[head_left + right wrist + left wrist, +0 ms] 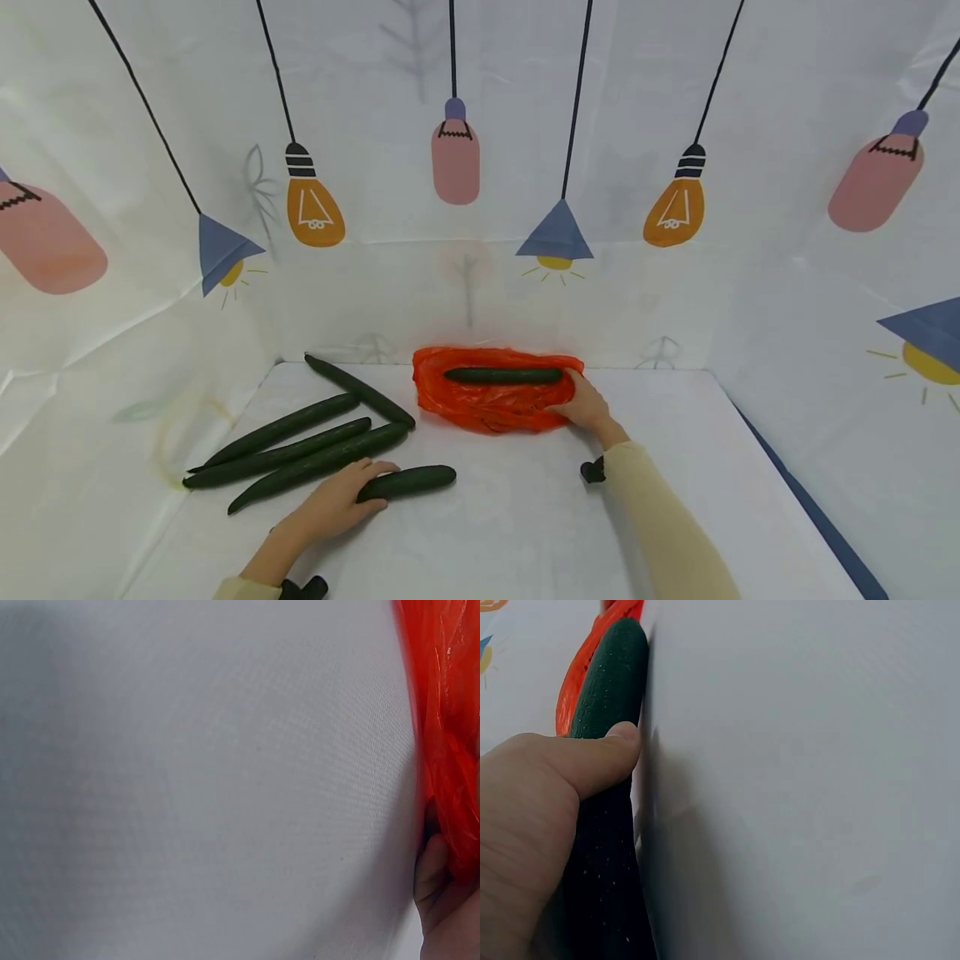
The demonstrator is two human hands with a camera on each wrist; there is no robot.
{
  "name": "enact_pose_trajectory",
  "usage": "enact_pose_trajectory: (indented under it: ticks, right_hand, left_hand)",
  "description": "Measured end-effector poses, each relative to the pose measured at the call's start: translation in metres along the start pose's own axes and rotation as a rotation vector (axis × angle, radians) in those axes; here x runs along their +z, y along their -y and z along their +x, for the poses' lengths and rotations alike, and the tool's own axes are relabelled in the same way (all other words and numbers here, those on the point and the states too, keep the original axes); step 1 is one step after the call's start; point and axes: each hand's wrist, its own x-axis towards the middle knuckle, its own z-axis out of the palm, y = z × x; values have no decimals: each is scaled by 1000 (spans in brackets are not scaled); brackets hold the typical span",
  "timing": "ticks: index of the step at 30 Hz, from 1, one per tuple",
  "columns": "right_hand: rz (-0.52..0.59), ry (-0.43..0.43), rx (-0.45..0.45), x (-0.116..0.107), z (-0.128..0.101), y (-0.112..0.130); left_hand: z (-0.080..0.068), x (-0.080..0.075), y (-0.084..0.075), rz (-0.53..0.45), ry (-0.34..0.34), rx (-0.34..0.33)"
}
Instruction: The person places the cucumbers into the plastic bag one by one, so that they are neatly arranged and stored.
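Observation:
My left hand (341, 500) grips a dark green cucumber (420, 481) at the front middle of the table. In the left wrist view the thumb (615, 754) lies across that cucumber (611, 682), whose rounded end points away toward the red bag. At the back, a crumpled red plastic bag (480, 412) lies with another cucumber (502, 376) lengthwise on it. My right hand (587, 408) holds the bag's right end, close to that cucumber's tip. Red film (454, 787) meets the curled fingers at the edge of the right wrist view; part of this hand is cut off.
Several long cucumbers (300, 454) lie on the left of the white table (495, 542), side by side, one slanting across the back (360, 390). White sheets printed with lamps (456, 158) stand behind and at both sides.

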Motion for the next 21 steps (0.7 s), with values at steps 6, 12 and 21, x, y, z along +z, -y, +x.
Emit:
enact_pose_trajectory:
  ticks: [6,12,21]
  right_hand:
    - [1,9,2,-2,-1,0]
    - [-12,15,-1,-5,-1,0]
    - [-7,8,-7,-3,-1,-3]
  left_hand:
    - [13,4,-6,-11,-19,46]
    - [31,6,-15,-38,9,47]
    - [58,8,-30,-5,-1,90]
